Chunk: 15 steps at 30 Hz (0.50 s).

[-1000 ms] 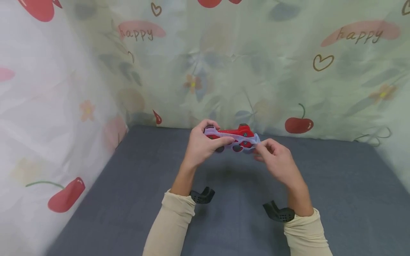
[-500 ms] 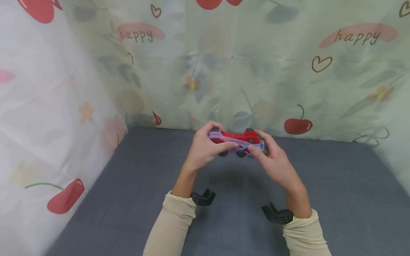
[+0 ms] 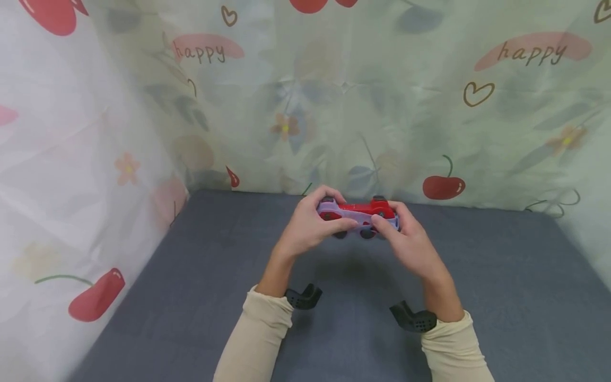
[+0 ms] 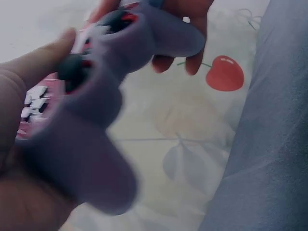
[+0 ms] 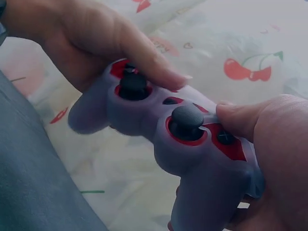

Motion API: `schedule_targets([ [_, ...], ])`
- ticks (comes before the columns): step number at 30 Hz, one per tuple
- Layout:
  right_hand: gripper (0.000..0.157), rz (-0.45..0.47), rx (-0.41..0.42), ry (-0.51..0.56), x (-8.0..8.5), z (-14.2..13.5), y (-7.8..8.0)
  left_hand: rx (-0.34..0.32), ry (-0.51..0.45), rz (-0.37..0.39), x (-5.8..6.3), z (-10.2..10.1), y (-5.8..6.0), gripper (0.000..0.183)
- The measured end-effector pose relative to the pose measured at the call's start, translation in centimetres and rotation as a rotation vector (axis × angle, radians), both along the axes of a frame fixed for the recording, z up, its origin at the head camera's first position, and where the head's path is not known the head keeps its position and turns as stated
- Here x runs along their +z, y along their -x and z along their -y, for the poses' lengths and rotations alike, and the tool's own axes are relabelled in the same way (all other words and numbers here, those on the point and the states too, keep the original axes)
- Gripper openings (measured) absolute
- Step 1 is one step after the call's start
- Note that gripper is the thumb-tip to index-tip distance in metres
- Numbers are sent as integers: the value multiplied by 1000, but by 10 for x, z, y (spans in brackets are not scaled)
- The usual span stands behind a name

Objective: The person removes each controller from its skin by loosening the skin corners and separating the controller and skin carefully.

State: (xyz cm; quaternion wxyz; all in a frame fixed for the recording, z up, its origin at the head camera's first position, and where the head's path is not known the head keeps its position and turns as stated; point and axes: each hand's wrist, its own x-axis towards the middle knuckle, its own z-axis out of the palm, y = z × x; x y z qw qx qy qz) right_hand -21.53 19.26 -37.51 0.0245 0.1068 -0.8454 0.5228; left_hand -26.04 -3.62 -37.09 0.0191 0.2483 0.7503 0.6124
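Note:
A red game controller [image 3: 359,208] is held up between both hands, above the far part of the table. A pale purple, soft-looking cover [image 5: 139,120] wraps its grips and front, leaving red patches and the two black thumbsticks [image 5: 186,121] exposed. My left hand [image 3: 307,223] grips the controller's left end, thumb across the front and fingers over the top edge. On the other end, my right hand [image 3: 406,233] holds it with the thumb on the cover near the buttons [image 5: 224,136]. Its fingers go behind the controller, partly hidden.
A dark grey cloth covers the table [image 3: 215,254]. Behind it hangs a pale curtain [image 3: 343,106] printed with cherries, hearts and the word happy; another stretch of it runs along the left side. A black wrist mount [image 3: 304,297] sits at each cuff.
My right hand first pinched the cover's edge at the right end, then closed round that end. The cover there now lies flatter on the controller, which has shifted slightly right and down.

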Motion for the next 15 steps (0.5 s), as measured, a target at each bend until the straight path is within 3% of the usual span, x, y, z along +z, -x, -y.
schedule_targets([
  [2,51,-1,1,-5,1,-3,0,-14,39,0,1,3,0,39],
  [6,52,-5,-6,-41,1,-9,0,-14,142,-77,2,8,0,34],
  [11,56,3,-22,-80,0,-13,1,-25,189,-163,1,9,0,28],
  [15,58,4,-19,-89,-2,-13,2,45,281,-285,0,6,-1,22],
])
